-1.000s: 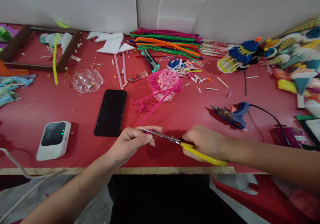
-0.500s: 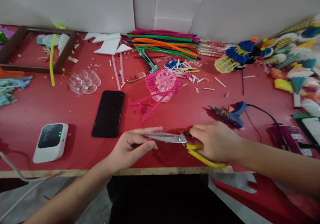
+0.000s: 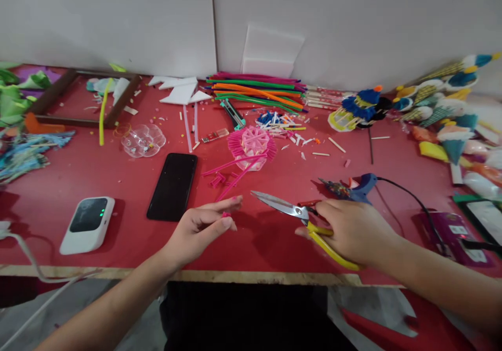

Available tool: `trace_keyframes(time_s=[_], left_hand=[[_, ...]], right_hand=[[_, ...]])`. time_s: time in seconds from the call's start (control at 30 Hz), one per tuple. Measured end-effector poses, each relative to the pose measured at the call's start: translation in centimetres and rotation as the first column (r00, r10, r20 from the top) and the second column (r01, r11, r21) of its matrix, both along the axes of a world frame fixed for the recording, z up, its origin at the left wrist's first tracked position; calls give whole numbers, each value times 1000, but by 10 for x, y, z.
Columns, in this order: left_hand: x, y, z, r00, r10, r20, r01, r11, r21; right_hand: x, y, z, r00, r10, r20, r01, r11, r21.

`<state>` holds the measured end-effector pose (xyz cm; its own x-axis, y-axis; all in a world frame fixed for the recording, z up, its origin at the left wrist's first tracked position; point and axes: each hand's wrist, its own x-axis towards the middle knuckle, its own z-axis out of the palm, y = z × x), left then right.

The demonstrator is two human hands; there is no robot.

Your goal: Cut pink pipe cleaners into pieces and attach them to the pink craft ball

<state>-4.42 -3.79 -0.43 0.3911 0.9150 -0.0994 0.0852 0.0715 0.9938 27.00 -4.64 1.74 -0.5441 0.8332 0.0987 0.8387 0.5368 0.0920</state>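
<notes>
My left hand (image 3: pixel 202 230) pinches a small pink piece (image 3: pixel 226 214) between thumb and fingers; most of it is hidden. In my right hand (image 3: pixel 355 230) are yellow-handled scissors (image 3: pixel 280 204), blades pointing left and apart from the left hand. A reddish part (image 3: pixel 309 203) shows by the scissors' pivot; what it belongs to is unclear. Beyond the hands stands a pink craft model (image 3: pixel 257 142) with a fan-like pleated edge. Long pink sticks (image 3: pixel 235 165) lean against its front, and short pink offcuts (image 3: pixel 217 179) lie beside them.
A glue gun (image 3: pixel 364 188) lies just beyond my right hand, its cord running right. Left are a black phone (image 3: pixel 172 186) and a white device (image 3: pixel 87 225). Behind are a cutter (image 3: pixel 232 114), coloured sticks (image 3: pixel 254 92), a clear tray (image 3: pixel 143 140) and a blue model (image 3: pixel 361 105).
The scissors have moved right, away from the left hand's fingers, and their tips now angle up-left. My left hand has shifted slightly left, still pinching the pink piece. The view has tilted up.
</notes>
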Motion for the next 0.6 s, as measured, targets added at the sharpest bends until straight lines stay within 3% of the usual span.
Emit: trace_keyframes(time_s=[0.1, 0.17, 0.27, 0.37, 0.47, 0.6], left_hand=[[-1, 1, 3, 994, 2, -109, 15, 988, 152], [-1, 2, 6, 984, -7, -180, 55, 964, 262], [-1, 2, 13, 969, -26, -246, 122, 916, 383], [1, 1, 20, 961, -61, -271, 182, 875, 448], [6, -3, 22, 955, -107, -275, 230, 854, 466], [11, -12, 21, 958, -113, -265, 224, 869, 441]], right_hand=[[3, -9, -13, 980, -166, 111, 172, 984, -49], [6, -13, -19, 972, -202, 120, 210, 976, -55], [5, -15, -16, 990, -142, 9, 142, 988, -57], [-10, -13, 1, 983, -12, -182, 9, 1000, -19], [-41, -7, 19, 867, 119, -484, -122, 992, 25], [-80, 2, 22, 706, 166, -689, -194, 980, 38]])
